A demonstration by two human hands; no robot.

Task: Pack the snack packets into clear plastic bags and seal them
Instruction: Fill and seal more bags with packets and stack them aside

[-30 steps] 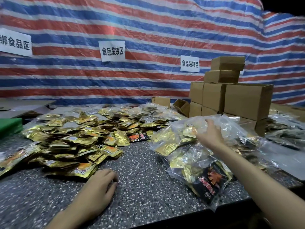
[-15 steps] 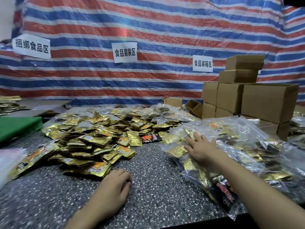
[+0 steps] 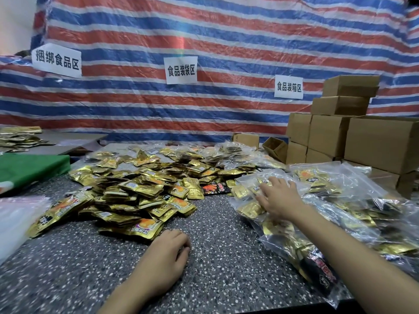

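Note:
A big heap of loose gold snack packets (image 3: 136, 191) covers the middle of the speckled table (image 3: 215, 264). Filled clear plastic bags (image 3: 340, 214) lie piled on the right. My right hand (image 3: 277, 197) rests flat, fingers spread, on top of the nearest filled bag (image 3: 247, 208). My left hand (image 3: 169, 254) lies on the bare table in front of the heap, fingers loosely curled, holding nothing. A black packet with red print (image 3: 215, 188) lies between the heap and the bags.
Stacked cardboard boxes (image 3: 353, 137) stand at the back right. A green sheet (image 3: 29, 168) and a stack of empty clear bags (image 3: 15, 218) sit at the left. A striped tarpaulin (image 3: 204, 41) with paper signs hangs behind. More gold packets (image 3: 18, 138) lie far left.
My right hand has come down from the raised bag top and moved left, now resting flat on the nearest filled bag. My view has turned to the left. My left hand stays put.

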